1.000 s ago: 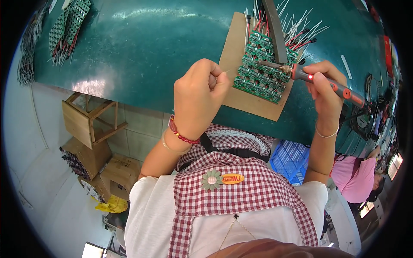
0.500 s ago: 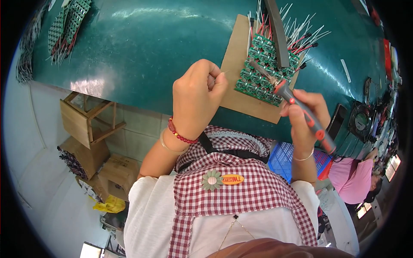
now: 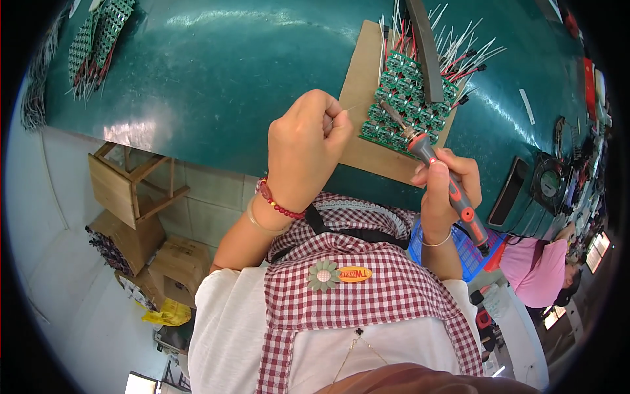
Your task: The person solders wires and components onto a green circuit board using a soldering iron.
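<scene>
My right hand point(image 3: 438, 200) is closed around the grey and red handle of a soldering iron point(image 3: 423, 150). The metal tip points up and left, over the lower left part of a panel of green circuit boards point(image 3: 408, 84); I cannot tell whether it touches. My left hand point(image 3: 305, 134), just left of the panel, pinches a thin strand, seemingly solder wire point(image 3: 353, 108), that sticks out toward the boards. Red and white leads point(image 3: 453, 62) fan out from the panel's far and right sides. Under it lies a brown cardboard sheet point(image 3: 357, 72).
A dark flat bar point(image 3: 428, 52) lies across the panel. More circuit boards point(image 3: 98, 43) rest at the table's far left. On the right are a phone point(image 3: 508, 190) and a round fan-like device point(image 3: 550, 185). A blue basket point(image 3: 464, 259) sits below the table edge. A co-worker in pink point(image 3: 535, 269) is at right.
My right hand has brought the soldering iron left and slightly nearer to me, its tip now farther left over the boards. My left hand has shifted slightly right with the solder wire.
</scene>
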Available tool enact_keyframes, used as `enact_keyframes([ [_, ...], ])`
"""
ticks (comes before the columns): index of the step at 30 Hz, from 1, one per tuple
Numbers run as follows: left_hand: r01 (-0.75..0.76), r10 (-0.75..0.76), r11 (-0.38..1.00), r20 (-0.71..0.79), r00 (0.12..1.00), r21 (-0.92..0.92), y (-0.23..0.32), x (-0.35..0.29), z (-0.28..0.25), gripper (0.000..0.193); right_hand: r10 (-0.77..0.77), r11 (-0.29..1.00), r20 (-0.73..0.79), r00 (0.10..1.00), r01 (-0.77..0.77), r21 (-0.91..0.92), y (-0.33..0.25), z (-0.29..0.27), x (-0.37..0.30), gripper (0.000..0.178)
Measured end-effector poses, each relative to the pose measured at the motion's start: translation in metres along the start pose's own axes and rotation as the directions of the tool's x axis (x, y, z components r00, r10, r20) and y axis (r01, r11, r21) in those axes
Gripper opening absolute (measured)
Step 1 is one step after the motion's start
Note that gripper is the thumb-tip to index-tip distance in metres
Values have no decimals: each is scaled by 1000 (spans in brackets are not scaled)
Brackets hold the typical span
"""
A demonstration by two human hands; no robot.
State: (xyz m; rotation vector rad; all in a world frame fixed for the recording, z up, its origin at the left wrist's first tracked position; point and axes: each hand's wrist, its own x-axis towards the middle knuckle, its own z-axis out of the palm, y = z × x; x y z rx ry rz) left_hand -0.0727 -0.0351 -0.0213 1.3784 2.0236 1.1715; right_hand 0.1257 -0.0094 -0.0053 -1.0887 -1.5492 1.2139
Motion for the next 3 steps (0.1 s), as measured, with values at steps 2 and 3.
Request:
enact_keyframes([
  [2,-2,2,1000,2,1000,-3,1,-1,1,10,25,1000,13,1000,-25,-18,-2,-1,-2,14],
  [3,-7,7,1000,8,1000,-4,1,-1,1,10,38,997,38,999,-35,-72,-4,-4,-4,15],
])
